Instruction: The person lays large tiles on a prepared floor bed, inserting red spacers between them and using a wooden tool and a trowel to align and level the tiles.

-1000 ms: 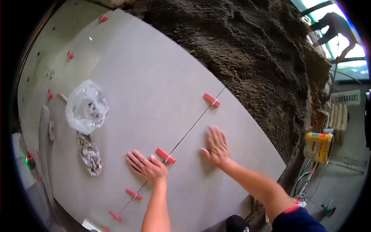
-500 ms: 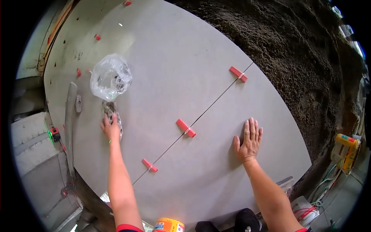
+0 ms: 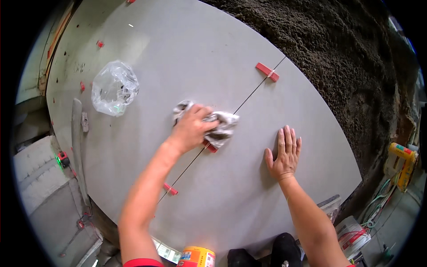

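Note:
My left hand [image 3: 191, 129] is closed around a crumpled, stained grey-white rag [image 3: 222, 128], pressed on the large grey floor tiles [image 3: 178, 71] at the dark joint between them. Under the rag's lower edge, part of a red tile-levelling wedge [image 3: 211, 147] peeks out. Farther up the joint sits another red wedge [image 3: 267, 72], and a third wedge [image 3: 170, 189] lies nearer me, each with a pale clip. My right hand [image 3: 283, 153] rests flat on the right-hand tile, fingers stretched out, holding nothing.
A clear plastic bag [image 3: 114, 89] lies on the left tile, near a hammer with a long grey handle [image 3: 78, 147]. Dark loose mortar [image 3: 329, 58] borders the tiles at the right. An orange-yellow bucket [image 3: 195, 256] stands close to me; a yellow tool [image 3: 404, 164] is at the far right.
My left hand has carried the rag rightward from beside the plastic bag to the joint, covering most of the middle wedge. My right hand stays flat on the tile. The view has shifted slightly.

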A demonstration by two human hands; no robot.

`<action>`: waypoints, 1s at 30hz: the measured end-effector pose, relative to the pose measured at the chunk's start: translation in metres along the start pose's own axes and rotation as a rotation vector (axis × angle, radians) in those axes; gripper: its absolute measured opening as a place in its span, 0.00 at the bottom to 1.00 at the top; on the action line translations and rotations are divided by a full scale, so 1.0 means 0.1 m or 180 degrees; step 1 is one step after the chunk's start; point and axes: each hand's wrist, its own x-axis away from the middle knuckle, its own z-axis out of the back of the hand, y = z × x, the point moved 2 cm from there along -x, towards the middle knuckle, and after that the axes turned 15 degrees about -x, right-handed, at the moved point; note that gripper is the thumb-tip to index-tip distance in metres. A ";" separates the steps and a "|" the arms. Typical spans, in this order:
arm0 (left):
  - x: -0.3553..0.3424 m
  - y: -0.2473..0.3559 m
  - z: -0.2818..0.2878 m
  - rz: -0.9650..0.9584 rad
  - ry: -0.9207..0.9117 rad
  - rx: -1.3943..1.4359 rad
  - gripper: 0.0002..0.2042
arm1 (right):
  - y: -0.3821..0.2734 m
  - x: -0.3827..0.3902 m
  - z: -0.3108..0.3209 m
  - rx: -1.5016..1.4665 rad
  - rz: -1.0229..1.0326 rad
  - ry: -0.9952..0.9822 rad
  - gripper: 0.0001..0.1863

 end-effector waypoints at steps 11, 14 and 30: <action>-1.20 -0.45 -0.32 0.0180 0.0991 -0.0846 0.20 | -0.09 0.01 -0.01 -0.0089 0.0022 0.0049 0.40; -1.50 -0.64 -0.25 0.0763 0.0899 -0.1348 0.18 | 0.01 -0.06 0.01 -0.0044 0.0027 0.0072 0.40; 0.85 1.58 -0.28 0.2618 0.0474 0.0193 0.24 | 0.04 -0.02 0.03 -0.0272 -0.0048 0.0136 0.33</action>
